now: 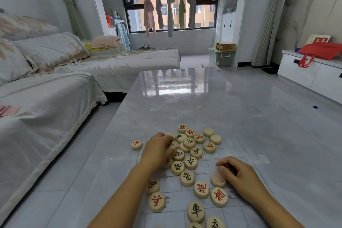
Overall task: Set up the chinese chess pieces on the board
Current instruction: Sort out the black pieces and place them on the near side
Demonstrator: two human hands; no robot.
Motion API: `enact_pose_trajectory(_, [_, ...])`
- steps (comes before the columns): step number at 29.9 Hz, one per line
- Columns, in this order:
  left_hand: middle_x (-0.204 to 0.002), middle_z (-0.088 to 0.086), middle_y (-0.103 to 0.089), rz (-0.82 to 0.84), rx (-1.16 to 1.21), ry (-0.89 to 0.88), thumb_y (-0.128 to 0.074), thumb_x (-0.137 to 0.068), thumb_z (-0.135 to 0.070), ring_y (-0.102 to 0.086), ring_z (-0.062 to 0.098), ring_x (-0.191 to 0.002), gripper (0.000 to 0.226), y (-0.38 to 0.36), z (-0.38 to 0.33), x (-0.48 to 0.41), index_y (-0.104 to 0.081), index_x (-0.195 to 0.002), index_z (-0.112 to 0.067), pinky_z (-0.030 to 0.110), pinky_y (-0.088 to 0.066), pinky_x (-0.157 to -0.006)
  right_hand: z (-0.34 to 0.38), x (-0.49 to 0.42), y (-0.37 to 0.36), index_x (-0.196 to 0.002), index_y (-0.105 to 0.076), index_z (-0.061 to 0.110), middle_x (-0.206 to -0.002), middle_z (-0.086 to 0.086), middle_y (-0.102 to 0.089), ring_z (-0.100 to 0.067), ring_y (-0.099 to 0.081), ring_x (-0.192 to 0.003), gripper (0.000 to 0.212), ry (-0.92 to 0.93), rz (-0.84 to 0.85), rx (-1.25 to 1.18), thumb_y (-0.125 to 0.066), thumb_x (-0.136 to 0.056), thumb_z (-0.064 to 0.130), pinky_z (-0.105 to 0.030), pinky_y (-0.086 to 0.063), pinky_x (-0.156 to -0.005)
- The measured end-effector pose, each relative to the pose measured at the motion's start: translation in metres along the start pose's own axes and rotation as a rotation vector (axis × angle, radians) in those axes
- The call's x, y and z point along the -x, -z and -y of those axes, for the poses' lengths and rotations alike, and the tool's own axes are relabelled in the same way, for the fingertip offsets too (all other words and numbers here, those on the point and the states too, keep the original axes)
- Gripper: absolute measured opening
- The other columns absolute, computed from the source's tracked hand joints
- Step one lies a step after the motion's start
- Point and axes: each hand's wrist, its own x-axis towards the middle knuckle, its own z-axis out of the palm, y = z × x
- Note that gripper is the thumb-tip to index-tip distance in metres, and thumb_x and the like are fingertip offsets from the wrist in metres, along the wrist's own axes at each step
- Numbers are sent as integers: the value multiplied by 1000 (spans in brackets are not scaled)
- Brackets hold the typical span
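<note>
Round pale wooden chess pieces (pixel 191 162) with red and black characters lie heaped on a translucent grid-lined board (pixel 231 147) at the near edge of the glossy grey tabletop (pixel 185 98). The left hand (pixel 158 151) curls over the heap, and whether it grips anything cannot be told. The right hand (pixel 239 175) pinches one blurred piece (pixel 218 180) right of the heap.

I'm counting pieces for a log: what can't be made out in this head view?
- Pieces under the left hand: covered by its curled fingers.
- Blurred piece by the right hand: motion-blurred, character unreadable; grip unclear.
- Bottom-edge pieces: cut off by the frame.
- Two blank-topped pieces: characters not showing.
</note>
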Motion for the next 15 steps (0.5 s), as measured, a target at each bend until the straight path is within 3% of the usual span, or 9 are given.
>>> enact_pose_trajectory(3, [-108,-4,-54,-10,188,46,-65,-82,-24,-51,6,-85,37,16,8,42,-56,-117,-24,14,-42,-72,1,0,0,-83,-64,29,-82,2,-67,-14,-60,-80,13,-5,-6,-23,-62,-85,17,-17,-46,-64])
enact_pose_trajectory(6, [-105,-13,-49,185,174,52,-72,-73,-30,-48,8,-102,48,15,2,84,-52,-116,-36,22,-44,-91,3,0,-2,-84,-64,28,-83,2,-66,-14,-60,-80,12,-6,-4,-27,-62,-85,16,-19,-45,-65])
enact_pose_trajectory(8, [-107,-17,-47,226,82,12,-72,-71,-39,-42,9,-109,51,9,-1,95,-50,-117,-41,24,-35,-98,4,0,-2,-85,-64,29,-83,2,-66,-13,-60,-80,12,-11,2,-22,-62,-85,17,-18,-44,-65])
enact_pose_trajectory(11, [-105,-19,-50,79,296,23,-73,-72,-37,-45,-2,-100,34,2,8,101,-56,-101,-41,18,-36,-88,8,-4,-1,-86,-63,30,-85,2,-66,-14,-60,-82,11,-28,20,-12,-60,-86,20,-20,-45,-66])
enact_pose_trajectory(13, [-97,-14,-58,-158,507,112,-70,-78,-24,-51,-2,-92,18,2,20,100,-62,-89,-36,16,-40,-78,13,-11,-3,-88,-62,28,-88,2,-65,-12,-59,-83,9,-36,-4,11,-57,-88,21,-24,-47,-70])
enact_pose_trajectory(15, [-89,-7,-62,-342,540,208,-66,-82,-14,-55,5,-85,13,1,33,96,-64,-84,-27,14,-41,-69,20,-27,-11,-97,-61,23,-94,3,-60,-11,-55,-84,10,12,-43,147,-54,-90,22,-27,-47,-75])
